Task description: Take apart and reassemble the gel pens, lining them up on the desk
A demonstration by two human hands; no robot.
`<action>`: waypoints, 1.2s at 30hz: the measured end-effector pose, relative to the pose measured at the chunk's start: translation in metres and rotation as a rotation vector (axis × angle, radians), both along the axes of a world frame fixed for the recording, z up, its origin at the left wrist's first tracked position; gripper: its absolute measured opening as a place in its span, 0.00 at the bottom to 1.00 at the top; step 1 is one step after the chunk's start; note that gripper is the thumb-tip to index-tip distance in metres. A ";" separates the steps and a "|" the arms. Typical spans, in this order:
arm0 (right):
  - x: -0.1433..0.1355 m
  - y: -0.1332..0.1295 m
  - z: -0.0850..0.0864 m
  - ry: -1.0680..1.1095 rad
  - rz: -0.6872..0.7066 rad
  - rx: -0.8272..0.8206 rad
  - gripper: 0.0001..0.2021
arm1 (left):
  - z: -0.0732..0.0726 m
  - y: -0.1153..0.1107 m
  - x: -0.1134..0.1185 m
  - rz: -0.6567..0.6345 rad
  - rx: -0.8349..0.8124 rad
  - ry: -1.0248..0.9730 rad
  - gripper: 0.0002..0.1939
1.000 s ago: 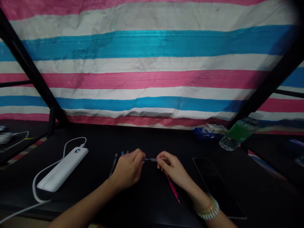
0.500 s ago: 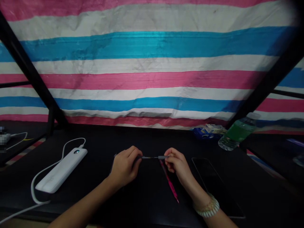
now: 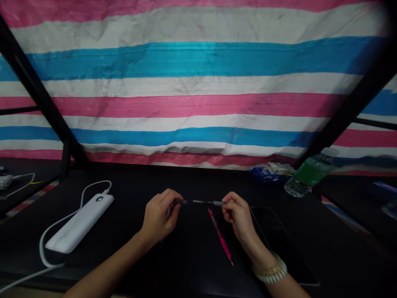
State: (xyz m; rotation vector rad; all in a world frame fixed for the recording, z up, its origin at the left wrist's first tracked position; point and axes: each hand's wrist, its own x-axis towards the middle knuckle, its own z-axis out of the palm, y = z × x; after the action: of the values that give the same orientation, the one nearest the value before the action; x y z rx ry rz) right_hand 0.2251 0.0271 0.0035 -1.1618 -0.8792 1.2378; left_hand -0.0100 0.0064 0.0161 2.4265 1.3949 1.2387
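Observation:
My left hand pinches a dark pen barrel whose end points right. My right hand has thumb and fingertips closed on a grey pen section, with a thin pen refill sticking out of it to the left. A small gap separates the refill's free end from the barrel, and the two lie roughly in line. Below, on the black table, a pink pen lies slanted near my right hand. My fingers hide part of both pieces.
A white power bank with a white cable lies at left. A dark phone is beside my right forearm. Back right are a green-labelled bottle and a blue packet. Slanting black posts flank a striped sheet.
My hands have moved apart slightly, the right one to the right. The refill has come away from the barrel, and its end now shows in the gap.

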 end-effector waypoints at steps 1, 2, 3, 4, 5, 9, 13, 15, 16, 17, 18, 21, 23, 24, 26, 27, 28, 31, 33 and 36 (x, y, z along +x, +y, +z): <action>0.000 0.000 0.000 0.003 0.000 0.004 0.05 | 0.000 0.000 0.000 0.001 0.001 -0.010 0.07; 0.000 0.000 0.001 0.004 0.002 0.007 0.05 | 0.000 0.000 0.000 0.003 0.003 -0.018 0.07; 0.000 0.000 0.001 0.003 0.004 0.009 0.05 | 0.000 0.000 0.000 0.008 0.009 -0.023 0.07; 0.000 0.000 0.001 0.003 0.007 0.010 0.05 | 0.000 0.000 0.000 0.013 0.017 -0.027 0.07; 0.000 0.000 0.001 0.002 0.009 0.012 0.05 | -0.001 0.001 0.000 0.016 0.024 -0.030 0.07; 0.000 -0.001 0.002 0.012 0.015 0.027 0.05 | -0.001 0.002 0.000 0.022 0.036 -0.043 0.07; 0.000 -0.001 0.002 0.017 0.023 0.034 0.05 | -0.001 0.003 0.000 0.018 0.027 -0.054 0.07; 0.000 -0.001 0.002 0.011 0.033 0.035 0.05 | -0.001 0.003 0.000 0.009 0.021 -0.058 0.07; 0.000 -0.001 0.001 0.008 0.039 0.034 0.05 | -0.001 0.003 0.000 0.005 0.017 -0.058 0.06; 0.000 -0.001 0.001 0.004 0.046 0.034 0.05 | -0.001 0.003 0.001 0.000 0.012 -0.057 0.06; 0.001 -0.001 0.000 0.002 0.052 0.034 0.05 | -0.001 0.003 0.001 -0.005 0.006 -0.056 0.06; 0.000 -0.001 -0.001 -0.003 0.068 0.043 0.05 | -0.001 0.003 0.001 -0.018 -0.018 -0.060 0.06; 0.000 -0.001 0.000 -0.013 0.075 0.045 0.05 | -0.001 0.003 0.002 -0.024 -0.036 -0.071 0.05; -0.001 -0.002 0.000 -0.021 0.083 0.045 0.05 | -0.001 0.003 0.002 -0.028 -0.046 -0.077 0.05; -0.003 -0.004 0.002 -0.050 0.124 0.056 0.05 | -0.002 0.003 0.003 -0.040 -0.059 -0.086 0.05; -0.004 -0.005 0.003 -0.075 0.157 0.078 0.05 | -0.002 0.003 0.003 -0.046 -0.059 -0.085 0.05; -0.005 -0.007 0.004 -0.113 0.197 0.110 0.05 | -0.003 0.003 0.003 -0.051 -0.056 -0.081 0.05; -0.010 -0.010 0.005 -0.275 0.291 0.229 0.06 | -0.004 0.004 0.003 -0.064 -0.031 -0.066 0.06; -0.013 -0.012 0.005 -0.340 0.313 0.266 0.07 | -0.005 0.005 0.002 -0.067 -0.007 -0.068 0.06; -0.014 -0.012 0.004 -0.357 0.321 0.266 0.07 | -0.005 0.006 0.001 -0.053 0.016 -0.089 0.05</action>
State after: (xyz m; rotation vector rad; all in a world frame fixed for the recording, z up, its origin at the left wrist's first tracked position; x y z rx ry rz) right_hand 0.2108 0.0155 0.0079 -1.0677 -1.4980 1.1360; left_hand -0.0089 0.0125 0.0113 2.3710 1.2932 1.3327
